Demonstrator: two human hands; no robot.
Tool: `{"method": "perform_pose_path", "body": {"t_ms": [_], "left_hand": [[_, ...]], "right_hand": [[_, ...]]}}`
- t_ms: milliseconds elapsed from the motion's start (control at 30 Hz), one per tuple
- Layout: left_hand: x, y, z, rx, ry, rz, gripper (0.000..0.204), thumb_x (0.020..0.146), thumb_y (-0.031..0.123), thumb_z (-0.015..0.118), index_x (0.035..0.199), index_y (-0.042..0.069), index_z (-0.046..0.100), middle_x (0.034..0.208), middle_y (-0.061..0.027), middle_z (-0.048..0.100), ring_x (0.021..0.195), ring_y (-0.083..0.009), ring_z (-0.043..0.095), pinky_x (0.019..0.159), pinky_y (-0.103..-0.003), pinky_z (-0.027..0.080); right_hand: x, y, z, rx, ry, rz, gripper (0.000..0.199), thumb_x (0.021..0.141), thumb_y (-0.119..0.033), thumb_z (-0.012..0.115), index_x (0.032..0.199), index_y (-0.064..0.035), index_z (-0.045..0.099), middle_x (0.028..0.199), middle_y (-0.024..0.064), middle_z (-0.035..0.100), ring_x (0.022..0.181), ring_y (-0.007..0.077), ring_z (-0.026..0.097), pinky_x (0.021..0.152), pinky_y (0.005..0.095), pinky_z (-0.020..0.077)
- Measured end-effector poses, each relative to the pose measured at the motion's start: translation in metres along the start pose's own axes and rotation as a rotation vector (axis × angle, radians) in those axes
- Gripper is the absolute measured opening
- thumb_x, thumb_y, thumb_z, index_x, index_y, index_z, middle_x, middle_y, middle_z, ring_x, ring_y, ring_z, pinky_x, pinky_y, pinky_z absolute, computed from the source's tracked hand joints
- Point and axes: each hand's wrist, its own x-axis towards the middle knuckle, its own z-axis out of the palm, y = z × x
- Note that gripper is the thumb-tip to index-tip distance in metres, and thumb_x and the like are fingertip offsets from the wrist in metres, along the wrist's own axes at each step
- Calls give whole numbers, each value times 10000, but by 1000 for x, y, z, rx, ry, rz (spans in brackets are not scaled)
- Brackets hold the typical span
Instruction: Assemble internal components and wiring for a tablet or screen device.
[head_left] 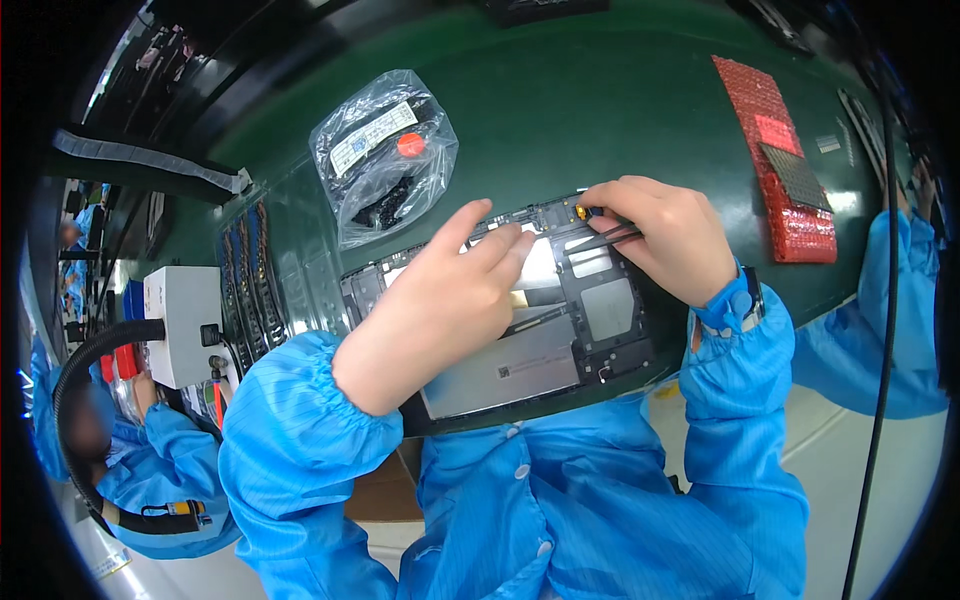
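An opened tablet (500, 375), its inner frame, boards and flat silver battery exposed, lies in front of me at the table's near edge. My left hand (440, 290) spreads over its left and middle part, fingers stretched toward the far edge, holding nothing. At the far right corner, my right hand (665, 235) is closed with dark tweezers (608, 238) in it, their prongs pointing left over the tablet. Its thumb and index finger meet beside a small gold-coloured part (583, 212) at that corner; whether they pinch it I cannot tell.
A clear plastic bag (385, 160) with dark contents lies beyond the tablet. Red bubble wrap (775, 170) carries a dark grid-like piece at right. Dark strips (250, 280) and a white box (183, 325) with a black hose stand left. A black cable (885, 300) hangs right. Co-workers sit on both sides.
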Motion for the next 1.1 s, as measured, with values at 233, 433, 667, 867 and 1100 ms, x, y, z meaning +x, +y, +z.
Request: {"method": "perform_pose_path", "body": {"t_ms": [233, 433, 667, 867, 1100], "left_hand": [[-7, 0, 4, 34, 25, -21, 290, 709, 115, 590, 961, -23, 634, 1158, -73, 541, 1117, -223, 475, 995, -440, 330], [-66, 4, 7, -167, 101, -380, 432, 685, 40, 582, 1114, 76, 550, 1256, -76, 476, 1170, -267, 436, 983, -491, 302], [-112, 66, -2, -800, 508, -497, 426, 612, -31, 504, 1012, 67, 613, 1079, -110, 579, 985, -275, 555, 855, -389, 429], [-109, 135, 25, -2677, 176, -547, 462, 858, 35, 420, 1315, 92, 377, 1309, -137, 432, 1173, -273, 452, 936, -348, 385], [-97, 169, 49, -3082, 768, -723, 393, 914, 112, 424, 1288, 1, 373, 1304, -187, 420, 1243, -300, 368, 973, -378, 368]], "right_hand": [[3, -1, -4, 73, 198, 28, 250, 709, -63, 668, 952, -49, 610, 735, 73, 580, 645, 210, 579, 556, 282, 462], [12, -20, -12, 95, 229, -199, 212, 718, -56, 659, 925, -40, 618, 771, 103, 597, 699, 249, 601, 588, 298, 487], [39, -46, 17, -109, -202, -280, 302, 718, -117, 636, 1019, -106, 620, 963, 40, 586, 723, 215, 613, 611, 302, 500], [47, -53, 27, -168, -251, -315, 347, 688, -160, 664, 1027, -102, 620, 988, 31, 574, 723, 215, 612, 617, 305, 501], [33, -63, 27, -105, -296, -307, 301, 699, -167, 648, 989, -85, 641, 970, 45, 589, 746, 220, 615, 628, 315, 502]]}}
